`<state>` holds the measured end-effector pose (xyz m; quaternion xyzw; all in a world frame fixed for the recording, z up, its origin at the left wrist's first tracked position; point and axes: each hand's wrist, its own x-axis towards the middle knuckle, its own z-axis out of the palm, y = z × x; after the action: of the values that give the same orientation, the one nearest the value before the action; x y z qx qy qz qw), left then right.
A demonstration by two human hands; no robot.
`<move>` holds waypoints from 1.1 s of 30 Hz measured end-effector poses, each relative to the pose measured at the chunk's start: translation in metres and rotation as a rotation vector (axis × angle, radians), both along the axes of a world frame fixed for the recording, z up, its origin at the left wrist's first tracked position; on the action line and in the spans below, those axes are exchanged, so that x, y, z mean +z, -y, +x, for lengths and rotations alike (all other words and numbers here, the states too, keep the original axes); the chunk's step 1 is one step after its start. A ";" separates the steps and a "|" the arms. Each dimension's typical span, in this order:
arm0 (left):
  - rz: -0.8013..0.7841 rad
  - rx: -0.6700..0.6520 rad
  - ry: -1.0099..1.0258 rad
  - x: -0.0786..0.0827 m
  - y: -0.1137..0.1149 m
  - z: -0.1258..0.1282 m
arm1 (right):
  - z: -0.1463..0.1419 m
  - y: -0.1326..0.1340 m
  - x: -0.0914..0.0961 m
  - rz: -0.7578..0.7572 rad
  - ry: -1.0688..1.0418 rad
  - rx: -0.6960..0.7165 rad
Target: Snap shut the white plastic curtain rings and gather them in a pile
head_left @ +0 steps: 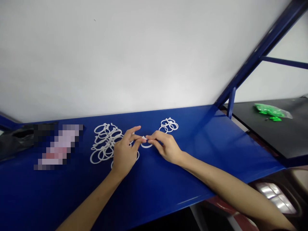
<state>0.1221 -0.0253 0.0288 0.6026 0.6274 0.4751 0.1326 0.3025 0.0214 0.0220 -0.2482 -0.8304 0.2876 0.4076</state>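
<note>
Both hands meet over the blue table, pinching one white ring [146, 146] at its small end tab or clasp. My left hand [125, 154] grips it between thumb and fingertip, with the index finger raised. From the other side, my right hand [169, 148] pinches the same spot with thumb and forefinger. The ring's loop hangs below the fingertips, and the fingers partly cover it. A heap of similar white rings [102, 150] lies to the left, partly hidden behind my left hand. Beyond my right hand is a smaller group of white rings [171, 126].
The blue table [192, 138] ends at a white wall [144, 64]. At the left lie a black plastic bag [16, 141] and a pixelated item [59, 147]. A blue metal frame [252, 54] rises at the right, beside a black table [264, 131] with a green-filled bag [270, 110].
</note>
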 end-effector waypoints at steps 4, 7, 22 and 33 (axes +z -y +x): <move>0.092 -0.048 -0.089 -0.004 0.002 -0.001 | 0.003 0.000 0.002 0.083 0.076 0.043; 0.073 -0.100 -0.159 -0.008 -0.004 -0.003 | 0.006 -0.008 0.003 0.164 0.158 0.065; -0.102 -0.029 -0.678 -0.028 -0.032 -0.052 | 0.033 -0.076 -0.018 0.322 0.501 -0.575; -0.128 0.076 -0.630 -0.011 -0.029 -0.046 | 0.021 -0.047 -0.002 0.450 0.378 -0.427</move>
<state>0.0757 0.0032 0.0179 0.6865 0.6883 0.2292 -0.0484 0.3235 0.0688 0.0196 -0.3690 -0.8630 -0.0448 0.3421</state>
